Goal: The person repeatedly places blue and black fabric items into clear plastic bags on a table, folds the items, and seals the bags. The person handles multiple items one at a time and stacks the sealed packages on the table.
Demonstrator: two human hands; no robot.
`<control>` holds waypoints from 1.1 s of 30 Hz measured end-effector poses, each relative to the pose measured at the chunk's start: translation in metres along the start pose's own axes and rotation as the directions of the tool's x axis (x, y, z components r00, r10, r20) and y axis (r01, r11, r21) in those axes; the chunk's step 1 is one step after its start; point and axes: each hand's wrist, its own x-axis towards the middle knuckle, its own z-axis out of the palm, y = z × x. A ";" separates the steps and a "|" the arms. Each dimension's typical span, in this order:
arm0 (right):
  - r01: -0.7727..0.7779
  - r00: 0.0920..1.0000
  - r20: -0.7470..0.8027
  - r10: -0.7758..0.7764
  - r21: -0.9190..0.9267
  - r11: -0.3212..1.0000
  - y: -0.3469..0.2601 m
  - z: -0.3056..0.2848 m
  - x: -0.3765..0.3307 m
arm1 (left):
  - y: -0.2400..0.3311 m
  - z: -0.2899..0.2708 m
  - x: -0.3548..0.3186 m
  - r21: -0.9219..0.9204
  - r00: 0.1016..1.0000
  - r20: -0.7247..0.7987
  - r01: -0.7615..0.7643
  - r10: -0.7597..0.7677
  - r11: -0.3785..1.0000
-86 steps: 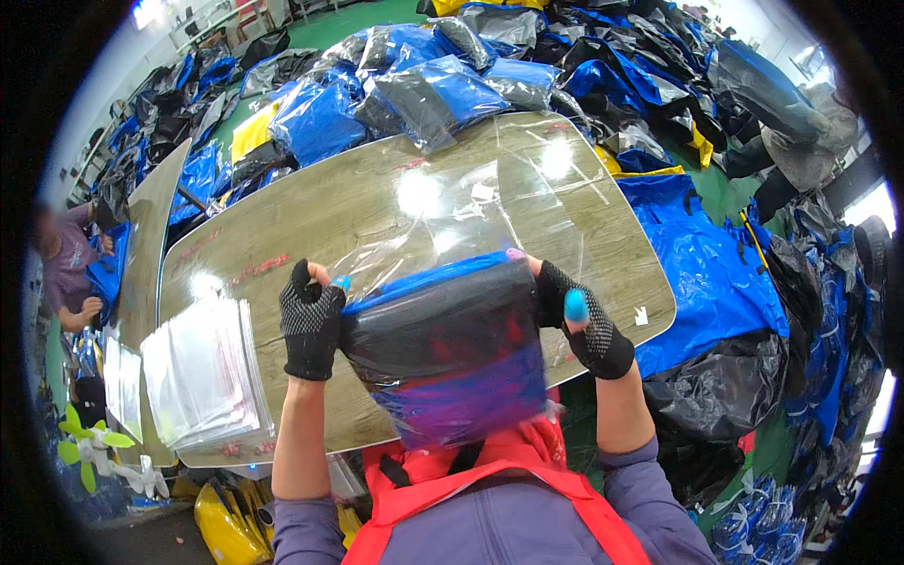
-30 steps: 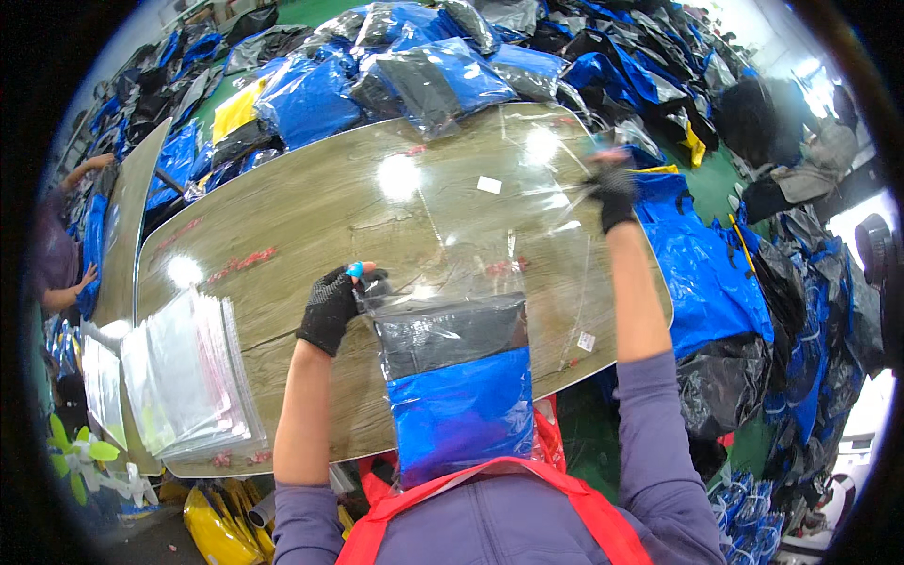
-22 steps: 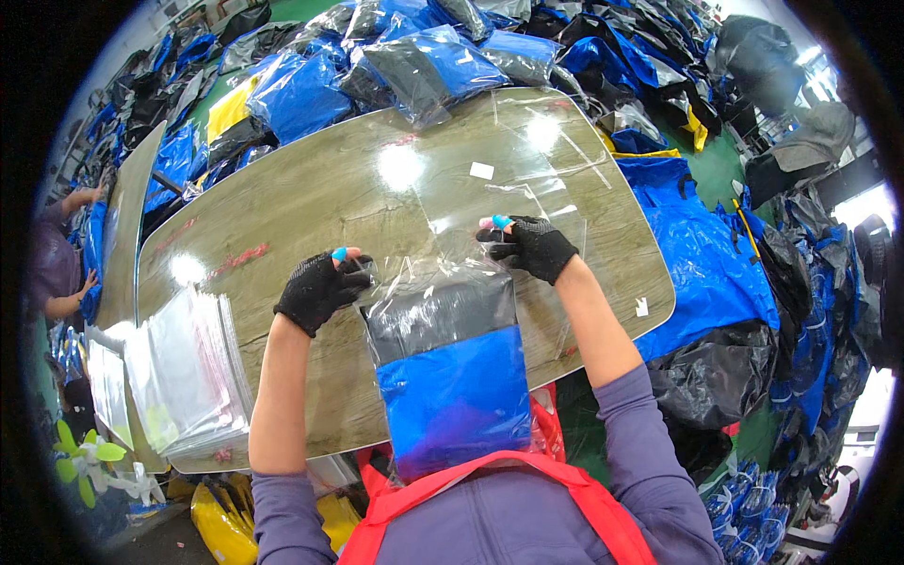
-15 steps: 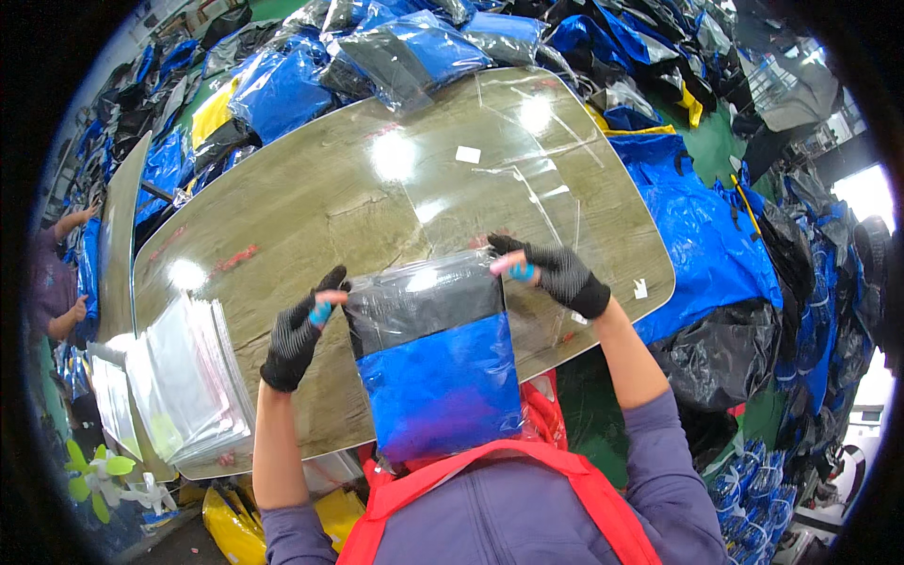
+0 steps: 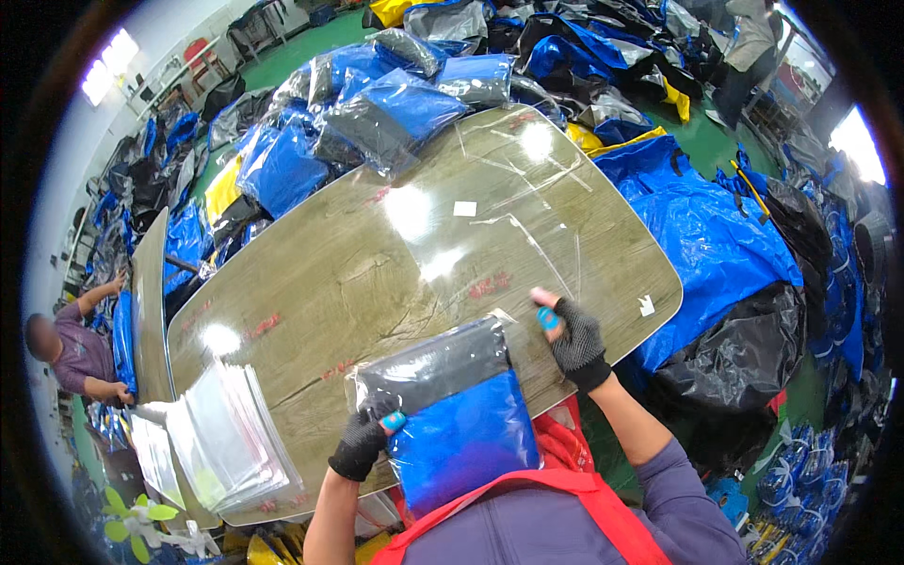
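A folded blue-and-black sheet-like item in a clear plastic bag [image 5: 461,424] lies at the near edge of the table, against my front. Its black part faces away from me and its blue part is nearest. My left hand [image 5: 369,435], in a black fingerless-tipped glove with blue tape on a digit, grips the bag's left edge, with the thumb side on top. Beside the bag's far right corner, my right hand [image 5: 572,341] hovers over the table, apart from the bag. Its digits are extended and nothing is in them. Blue tape wraps one of its digits too.
The wood-patterned table [image 5: 358,273] has rounded corners. Clear plastic bags [image 5: 231,438] are stacked at its left end. Packed blue-and-black bundles [image 5: 395,108] crowd its far edge, and a blue sheet [image 5: 697,226] lies beyond its right. A co-worker [image 5: 85,344] stands at far left.
My left hand has come down from the bag's far left corner to its left side. My right hand has let go of the far right corner and moved off it. The view has shifted.
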 end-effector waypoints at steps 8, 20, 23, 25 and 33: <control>0.711 0.450 0.731 -0.514 0.055 0.701 0.030 0.057 -0.022 | 0.135 -0.080 0.151 -0.385 0.671 -0.217 -0.726 0.709 0.569; -0.473 0.634 -0.770 -0.074 -0.461 0.751 0.205 -0.210 -0.044 | -0.008 -0.176 0.043 0.859 0.844 -0.421 0.489 0.333 -0.152; -0.295 0.943 -0.114 0.313 -0.721 0.627 0.251 -0.179 -0.093 | 0.000 -0.205 0.047 0.823 0.826 -0.549 0.561 0.129 -0.086; -0.253 0.918 -0.069 0.391 -0.862 0.440 0.257 -0.175 -0.095 | 0.003 -0.193 0.055 0.881 0.868 -0.417 0.459 0.269 -0.113; -0.062 0.836 -0.548 -0.019 -0.129 0.990 0.091 -0.358 0.025 | 0.050 -0.078 0.074 0.907 0.844 0.002 -0.227 0.536 0.354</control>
